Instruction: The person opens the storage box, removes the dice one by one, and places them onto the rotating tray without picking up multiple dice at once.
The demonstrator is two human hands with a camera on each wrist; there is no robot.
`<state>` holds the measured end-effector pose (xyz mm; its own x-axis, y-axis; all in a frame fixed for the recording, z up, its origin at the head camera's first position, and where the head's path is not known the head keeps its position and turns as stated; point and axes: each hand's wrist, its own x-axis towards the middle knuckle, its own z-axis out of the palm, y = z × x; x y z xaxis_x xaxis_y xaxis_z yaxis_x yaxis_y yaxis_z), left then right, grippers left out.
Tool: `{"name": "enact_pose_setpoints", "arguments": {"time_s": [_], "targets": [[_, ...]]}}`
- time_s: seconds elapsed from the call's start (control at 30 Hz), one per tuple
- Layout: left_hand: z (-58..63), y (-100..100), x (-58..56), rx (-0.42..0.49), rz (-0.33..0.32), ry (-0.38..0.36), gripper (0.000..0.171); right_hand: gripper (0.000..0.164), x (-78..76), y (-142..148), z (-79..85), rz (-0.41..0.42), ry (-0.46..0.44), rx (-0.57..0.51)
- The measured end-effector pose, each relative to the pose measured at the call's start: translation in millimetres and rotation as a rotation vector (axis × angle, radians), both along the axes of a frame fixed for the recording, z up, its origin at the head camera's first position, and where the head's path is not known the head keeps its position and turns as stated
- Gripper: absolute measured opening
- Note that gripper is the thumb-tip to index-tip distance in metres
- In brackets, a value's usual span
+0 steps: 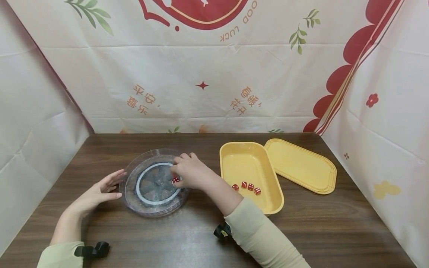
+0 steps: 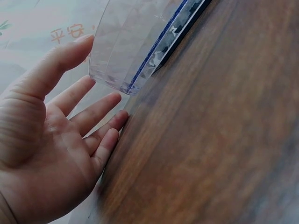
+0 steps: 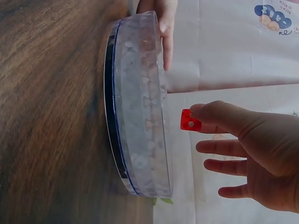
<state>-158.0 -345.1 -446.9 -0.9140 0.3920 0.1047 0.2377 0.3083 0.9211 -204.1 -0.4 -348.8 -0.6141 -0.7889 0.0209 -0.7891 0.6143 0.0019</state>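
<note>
A red die (image 3: 190,120) with white pips is pinched between the thumb and forefinger of my right hand (image 1: 192,172). In the head view that hand hovers over the right side of a round clear plastic tray (image 1: 129,199) with a white ring on its floor. The right wrist view shows the die above the tray's rim, the other fingers spread. My left hand (image 1: 97,193) is at the tray's left side, thumb and fingers extended, fingertips right at the clear wall (image 2: 135,46). Its palm shows bare in the left wrist view.
A yellow rectangular box (image 1: 276,188) stands right of the tray, with several red dice (image 1: 250,187) inside. Its yellow lid (image 1: 303,165) lies beside it at the back right, touching the box's edge. A printed cloth (image 1: 201,104) hangs behind the wooden table (image 1: 187,238).
</note>
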Motion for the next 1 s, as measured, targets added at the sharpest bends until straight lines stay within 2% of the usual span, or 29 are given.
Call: {"name": "enact_pose_setpoints", "arguments": {"time_s": [0.5, 0.73, 1.0], "targets": [[4.1, 4.0, 2.5, 0.028, -0.016, 0.005, 0.069, 0.016, 2.1, -8.2, -5.5, 0.000, 0.016, -0.009], [4.4, 4.1, 2.6, 0.024, -0.012, 0.004, 0.070, 0.027, 2.4, -9.3, -6.3, 0.002, 0.008, 0.006], [5.3, 4.8, 2.9, 0.021, -0.019, 0.007, 0.070, 0.031, 4.6, -7.0, -6.1, 0.007, 0.010, 0.004]]}}
